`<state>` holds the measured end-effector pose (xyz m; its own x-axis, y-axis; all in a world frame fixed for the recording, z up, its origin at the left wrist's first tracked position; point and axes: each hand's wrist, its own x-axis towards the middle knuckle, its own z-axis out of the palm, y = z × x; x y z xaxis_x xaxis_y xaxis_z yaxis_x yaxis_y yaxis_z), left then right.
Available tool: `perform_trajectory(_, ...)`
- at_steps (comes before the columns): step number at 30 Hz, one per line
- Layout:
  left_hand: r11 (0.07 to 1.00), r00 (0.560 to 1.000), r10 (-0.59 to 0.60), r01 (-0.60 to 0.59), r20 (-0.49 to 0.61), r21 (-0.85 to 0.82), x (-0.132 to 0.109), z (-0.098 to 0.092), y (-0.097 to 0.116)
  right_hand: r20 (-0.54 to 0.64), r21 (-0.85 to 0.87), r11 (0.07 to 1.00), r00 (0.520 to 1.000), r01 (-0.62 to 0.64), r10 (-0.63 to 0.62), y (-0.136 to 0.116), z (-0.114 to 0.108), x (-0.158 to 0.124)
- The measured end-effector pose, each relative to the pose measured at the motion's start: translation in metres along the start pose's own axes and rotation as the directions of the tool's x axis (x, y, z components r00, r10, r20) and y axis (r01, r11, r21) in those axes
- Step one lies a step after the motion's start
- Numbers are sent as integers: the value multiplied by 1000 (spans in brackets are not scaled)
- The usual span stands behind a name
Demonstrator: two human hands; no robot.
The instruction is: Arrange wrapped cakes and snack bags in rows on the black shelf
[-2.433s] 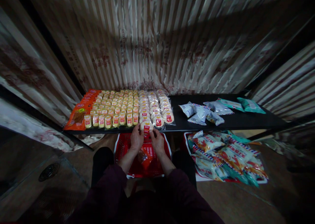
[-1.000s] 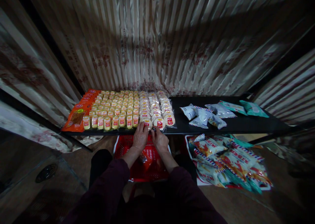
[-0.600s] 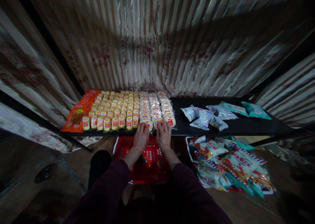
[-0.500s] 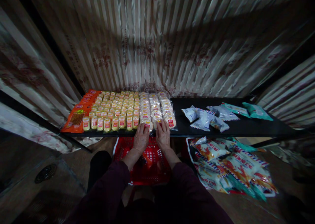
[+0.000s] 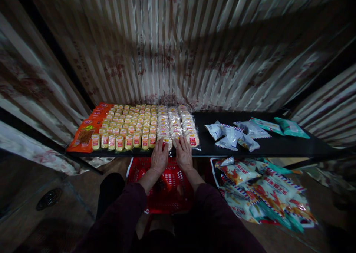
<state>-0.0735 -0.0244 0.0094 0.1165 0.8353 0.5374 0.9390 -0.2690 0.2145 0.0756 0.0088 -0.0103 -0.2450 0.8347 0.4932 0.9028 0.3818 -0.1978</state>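
Note:
Rows of small wrapped round cakes (image 5: 172, 125) with red labels lie on a black shelf (image 5: 278, 147). My left hand (image 5: 159, 157) rests flat, fingers stretched, on the front cake of one row. Beside it, my right hand (image 5: 184, 153) lies flat on the front cakes of the neighbouring row, fingers apart. Neither hand holds anything. To the left, many yellow wrapped snacks (image 5: 130, 128) stand in tidy rows, and orange packets (image 5: 89, 128) lie at the far left of the shelf.
A red basket (image 5: 167, 186) sits on the floor below my hands with a few packets in it. White and green packets (image 5: 236, 132) lie on the shelf's right half. A tray of colourful bags (image 5: 264, 190) rests on the floor at right. Striped curtains hang behind.
Both hands carried a round cake from over the basket up to the front of the row and now lie flat on the cakes. The view shifted slightly.

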Motion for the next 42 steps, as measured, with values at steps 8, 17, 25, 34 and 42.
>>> perform_trajectory(8, 998, 999, -37, 38, 13, -44, 2, -2, 2, -25, -12, 1000, 1000, 7, -8, 2, 1, -2)
perform_trajectory(17, 998, 998, -47, 48, 35, -37, 3, -3, 4, -107, -94, 992, 991, -86, 75, 5, -2, 1)
perform_trajectory(25, 997, 998, -54, 55, 24, -59, 3, -2, 5, -98, -139, 984, 990, -116, 103, 10, -3, 14)
perform_trajectory(34, 991, 995, -97, 98, 20, -87, 5, 1, 8, -47, -146, 985, 995, -92, 85, 14, -7, 22)
perform_trajectory(42, 992, 994, -108, 110, 29, -62, 9, 3, 11, -54, -159, 985, 996, -73, 65, 19, -4, 24)
